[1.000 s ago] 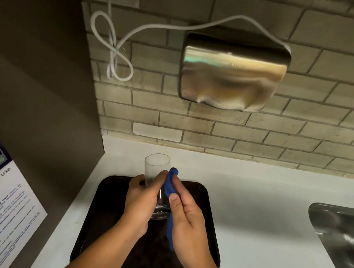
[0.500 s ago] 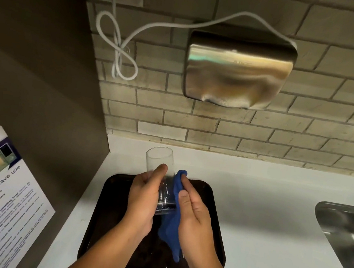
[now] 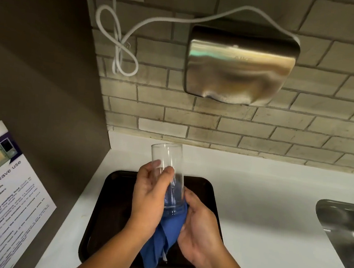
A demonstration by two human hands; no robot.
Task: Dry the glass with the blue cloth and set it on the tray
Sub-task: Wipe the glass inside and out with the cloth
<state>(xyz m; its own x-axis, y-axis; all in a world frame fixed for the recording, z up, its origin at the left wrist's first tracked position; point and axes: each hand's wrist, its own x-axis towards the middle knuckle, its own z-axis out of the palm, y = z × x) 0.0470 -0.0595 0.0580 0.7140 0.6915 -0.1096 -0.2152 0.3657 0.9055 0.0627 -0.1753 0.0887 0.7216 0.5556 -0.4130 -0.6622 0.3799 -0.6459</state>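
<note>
A clear tall glass [image 3: 169, 165] is held tilted above the dark tray [image 3: 111, 210], its mouth pointing away toward the wall. My left hand [image 3: 148, 196] grips the glass around its middle. My right hand [image 3: 199, 230] presses the blue cloth [image 3: 164, 239] against the glass's base from below and the right. The cloth hangs down between my wrists over the tray. The bottom of the glass is partly wrapped by the cloth.
The tray lies on a white counter [image 3: 261, 219] in a corner. A steel sink [image 3: 346, 234] is at the right. A metal hand dryer [image 3: 239, 68] with a white cable hangs on the brick wall. A printed microwave notice [image 3: 1, 198] is on the left wall.
The glass has risen and tilted further away from me. The cloth has slid from the glass's side down to its base, with my right hand cupping it there.
</note>
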